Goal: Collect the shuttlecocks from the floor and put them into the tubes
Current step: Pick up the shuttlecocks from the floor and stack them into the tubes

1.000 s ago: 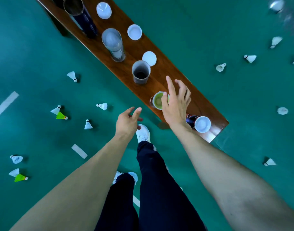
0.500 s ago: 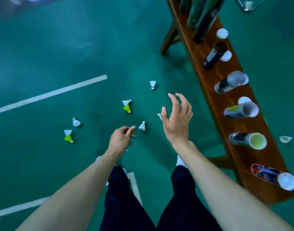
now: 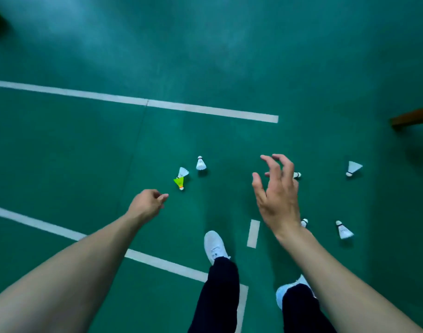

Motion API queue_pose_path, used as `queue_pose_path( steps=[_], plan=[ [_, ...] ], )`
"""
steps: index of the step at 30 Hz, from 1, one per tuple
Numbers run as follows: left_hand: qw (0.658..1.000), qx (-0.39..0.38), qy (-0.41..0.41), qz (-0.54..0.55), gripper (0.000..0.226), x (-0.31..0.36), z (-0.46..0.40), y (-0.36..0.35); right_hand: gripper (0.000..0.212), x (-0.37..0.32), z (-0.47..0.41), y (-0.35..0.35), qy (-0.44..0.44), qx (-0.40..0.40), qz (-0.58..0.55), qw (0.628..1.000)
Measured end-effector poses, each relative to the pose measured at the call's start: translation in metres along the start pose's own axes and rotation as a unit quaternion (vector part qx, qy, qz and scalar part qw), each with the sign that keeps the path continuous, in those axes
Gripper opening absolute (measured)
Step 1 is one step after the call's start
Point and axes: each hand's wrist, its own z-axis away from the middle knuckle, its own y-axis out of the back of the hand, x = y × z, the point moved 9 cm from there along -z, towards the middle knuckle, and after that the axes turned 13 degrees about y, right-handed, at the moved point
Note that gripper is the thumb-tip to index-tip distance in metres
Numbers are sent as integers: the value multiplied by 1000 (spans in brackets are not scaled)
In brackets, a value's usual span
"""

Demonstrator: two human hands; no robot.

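No tube shows in this view, only a brown wooden edge [image 3: 413, 117] at the right border, and every shuttlecock here lies on the green floor [image 3: 85, 145]. The yellow-green shuttlecock [image 3: 179, 182] sits touching a white shuttlecock [image 3: 183, 172], and another white one [image 3: 200, 163] stands just beside that pair, cork up. Off to the right, a fourth shuttlecock [image 3: 353, 168] lies apart, a fifth [image 3: 343, 230] rests nearer the feet, and two more peek out from behind the right hand [image 3: 277, 193]: one at the fingers [image 3: 297, 174], one at the wrist [image 3: 304, 222].

That right hand hangs above the floor, palm down, its fingers [image 3: 281, 162] spread wide and lightly bent, holding nothing. The left hand [image 3: 147, 205] reaches forward lower and to the left, its fingers loosely curled in, thumb tip forward, nothing in them. It hovers near the yellow-green shuttlecock, not touching. Both bare forearms stretch out over dark trousers [image 3: 217, 296] and white shoes [image 3: 214, 246], with white court lines [image 3: 133, 100] crossing ahead.
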Motion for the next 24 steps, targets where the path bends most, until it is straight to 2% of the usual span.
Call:
queue_pose_path(
  steps=[5, 8, 11, 14, 18, 20, 24],
  plan=[
    [997, 31, -55, -33, 13, 8, -149, -65, 41, 56, -36, -173, 115, -105, 24, 987],
    [985, 57, -87, -141, 28, 0, -237, -123, 39, 111, -30, -284, 197, -172, 56, 964],
    [967, 91, -88, -220, 37, -13, -316, -164, 43, 174, -14, -392, 253, -276, 106, 921],
    [972, 120, -67, -192, 40, -27, -379, -186, 34, 234, -3, -471, 294, -362, 155, 871],
    [975, 123, -66, -175, 40, -20, -430, -217, 33, 302, -4, -500, 278, -461, 212, 816],
    [978, 100, -61, -175, 35, -14, -442, -240, 32, 328, -12, -486, 267, -483, 247, 797],
    [971, 81, -66, -214, 7, -5, -445, -272, 32, 381, -39, -418, 249, -486, 373, 750]
  ],
)
